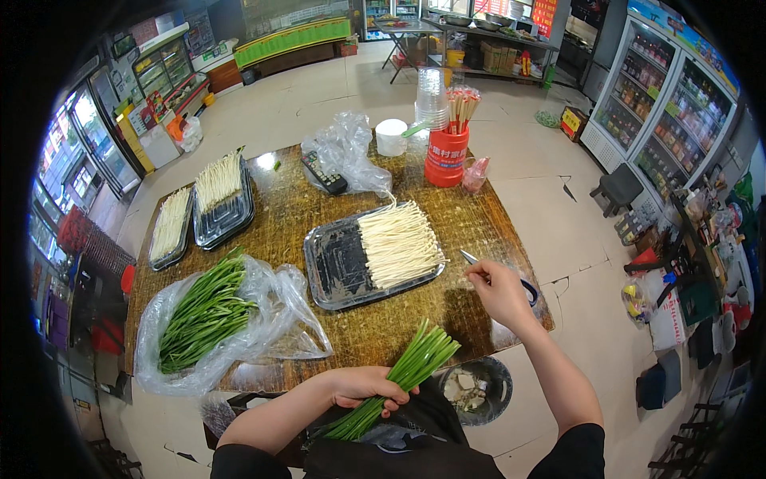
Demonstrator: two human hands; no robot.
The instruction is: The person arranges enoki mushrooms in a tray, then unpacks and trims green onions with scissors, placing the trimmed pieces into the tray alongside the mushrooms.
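Observation:
A bundle of green chives or garlic stems (422, 359) is gripped in my left hand (374, 389), held over my lap at the table's near edge. My right hand (499, 293) hovers at the table's right side with thumb and fingers drawn together. Partly hidden by it is a pair of scissors (528, 290), blade tip to the left and dark handle loop to the right; whether my fingers hold them is unclear. In front is a black plastic tray (332, 269), its right part covered by a row of enoki mushrooms (400, 245). More greens (206, 317) lie in an open clear plastic bag (278, 323).
Two further trays of enoki (218, 182) stand at the table's left. Toward the back are a remote control (325, 173), a crumpled plastic bag (353, 146), a white tub (392, 138), stacked plastic cups (432, 99) and a red chopstick holder (446, 157). A bowl of scraps (477, 389) sits below the near edge.

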